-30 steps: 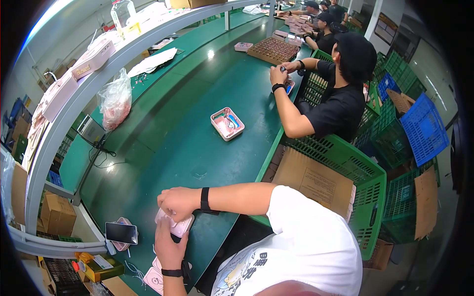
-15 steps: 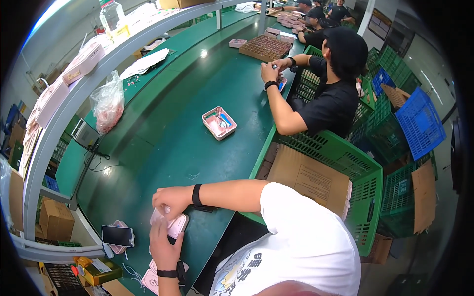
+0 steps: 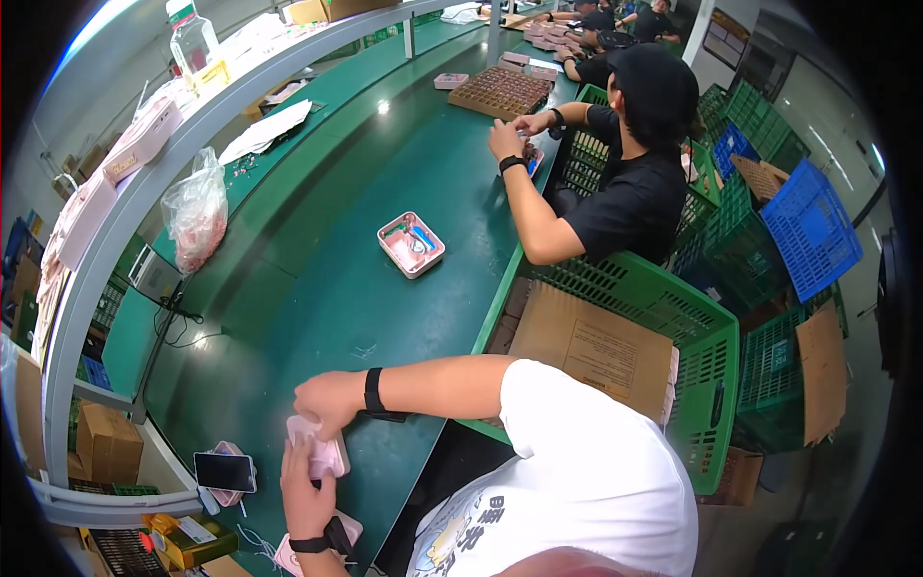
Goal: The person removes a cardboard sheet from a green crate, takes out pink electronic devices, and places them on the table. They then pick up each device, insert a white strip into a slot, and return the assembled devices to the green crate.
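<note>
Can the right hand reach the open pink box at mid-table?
Probably, with a stretch: the right hand is at a pink case, but nothing visible blocks its way to the box.

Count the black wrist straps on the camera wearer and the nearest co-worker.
4: right-wrist strap and left-wrist strap on the wearer; near-arm strap and far-arm strap on the co-worker.

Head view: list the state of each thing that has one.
Left hand: touching pink case
Right hand: curled at pink case
Pink case: whether closed, unclear
Pink tray: open, blue item inside
Phone: face up, screen dark
Green crate: open-topped, holding cardboard
Bag: part-filled
Bottle: upright, capped
</note>
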`<state>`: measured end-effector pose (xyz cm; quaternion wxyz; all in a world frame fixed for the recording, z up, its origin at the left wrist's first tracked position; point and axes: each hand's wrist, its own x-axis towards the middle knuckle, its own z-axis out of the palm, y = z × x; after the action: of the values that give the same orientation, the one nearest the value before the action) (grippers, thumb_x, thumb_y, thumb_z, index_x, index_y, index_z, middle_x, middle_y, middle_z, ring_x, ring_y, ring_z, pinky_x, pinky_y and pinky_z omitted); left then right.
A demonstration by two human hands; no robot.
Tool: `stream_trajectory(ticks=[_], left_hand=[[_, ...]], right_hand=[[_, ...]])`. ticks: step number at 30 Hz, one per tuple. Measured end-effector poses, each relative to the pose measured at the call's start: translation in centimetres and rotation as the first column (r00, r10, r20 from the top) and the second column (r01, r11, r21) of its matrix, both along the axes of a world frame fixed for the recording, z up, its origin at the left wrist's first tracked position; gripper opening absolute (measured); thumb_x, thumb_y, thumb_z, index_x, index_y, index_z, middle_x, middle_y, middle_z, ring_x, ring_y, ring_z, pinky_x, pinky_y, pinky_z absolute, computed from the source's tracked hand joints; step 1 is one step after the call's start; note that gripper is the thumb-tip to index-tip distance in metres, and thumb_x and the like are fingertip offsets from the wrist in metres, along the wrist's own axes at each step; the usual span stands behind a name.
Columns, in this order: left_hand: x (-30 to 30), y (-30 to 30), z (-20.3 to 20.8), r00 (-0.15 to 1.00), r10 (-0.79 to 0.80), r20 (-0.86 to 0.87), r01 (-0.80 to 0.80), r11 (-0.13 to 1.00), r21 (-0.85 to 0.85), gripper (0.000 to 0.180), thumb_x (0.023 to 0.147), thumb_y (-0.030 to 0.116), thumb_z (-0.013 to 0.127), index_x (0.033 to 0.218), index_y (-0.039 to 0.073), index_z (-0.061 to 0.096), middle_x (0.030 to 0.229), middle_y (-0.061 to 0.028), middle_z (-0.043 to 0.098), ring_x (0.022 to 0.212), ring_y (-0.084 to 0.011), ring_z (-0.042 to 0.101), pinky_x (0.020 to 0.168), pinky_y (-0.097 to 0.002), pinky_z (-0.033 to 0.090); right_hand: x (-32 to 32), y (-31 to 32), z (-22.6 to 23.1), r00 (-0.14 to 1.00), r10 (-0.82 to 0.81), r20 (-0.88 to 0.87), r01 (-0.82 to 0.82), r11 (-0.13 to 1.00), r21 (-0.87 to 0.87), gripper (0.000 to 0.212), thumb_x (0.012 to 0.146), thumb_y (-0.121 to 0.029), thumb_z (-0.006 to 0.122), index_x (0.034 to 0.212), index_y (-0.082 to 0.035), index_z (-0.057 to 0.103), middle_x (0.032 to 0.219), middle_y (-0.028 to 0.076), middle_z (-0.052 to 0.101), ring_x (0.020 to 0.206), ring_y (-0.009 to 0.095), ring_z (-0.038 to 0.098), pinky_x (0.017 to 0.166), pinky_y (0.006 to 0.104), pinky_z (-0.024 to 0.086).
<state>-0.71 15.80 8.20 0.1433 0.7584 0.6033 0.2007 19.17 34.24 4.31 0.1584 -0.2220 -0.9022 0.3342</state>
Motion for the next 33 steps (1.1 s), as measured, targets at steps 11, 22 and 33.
stream_trajectory(ticks=[11,22,33], left_hand=[[1.4,2.1,-1.2,0.984,0.164,0.064,-0.167,0.985,0.045,0.015,0.092,0.006,0.082,0.105,-0.001,0.079,0.135,-0.0248,0.080,0.137,-0.0518,0.069,0.117,-0.0552,0.055],[1.7,3.2,-2.7,0.983,0.184,0.002,-0.182,0.969,0.167,0.012,0.085,0.003,0.084,0.093,0.000,0.074,0.125,-0.0247,0.080,0.118,-0.0457,0.076,0.111,-0.0530,0.061],[-3.1,6.5,-2.3,0.928,0.217,0.302,-0.110,0.936,-0.334,0.043,0.078,0.005,0.093,0.116,0.005,0.073,0.119,-0.0140,0.066,0.109,-0.0327,0.071,0.099,-0.0427,0.059]], right_hand=[[-0.2,0.7,-2.2,0.987,0.160,-0.009,-0.158,0.964,-0.214,0.038,0.078,-0.040,0.083,0.085,-0.003,0.076,0.082,0.016,0.077,0.078,0.036,0.075,0.069,0.0494,0.057],[-0.2,0.9,-1.9,0.984,0.174,0.027,-0.165,0.966,-0.200,0.039,0.081,-0.041,0.083,0.088,-0.004,0.076,0.085,0.015,0.078,0.081,0.035,0.076,0.072,0.0492,0.059],[-0.6,0.1,-3.1,0.986,0.161,-0.035,-0.165,0.969,-0.183,0.039,0.080,-0.040,0.082,0.090,-0.004,0.075,0.086,0.017,0.078,0.082,0.037,0.076,0.074,0.0505,0.059]])
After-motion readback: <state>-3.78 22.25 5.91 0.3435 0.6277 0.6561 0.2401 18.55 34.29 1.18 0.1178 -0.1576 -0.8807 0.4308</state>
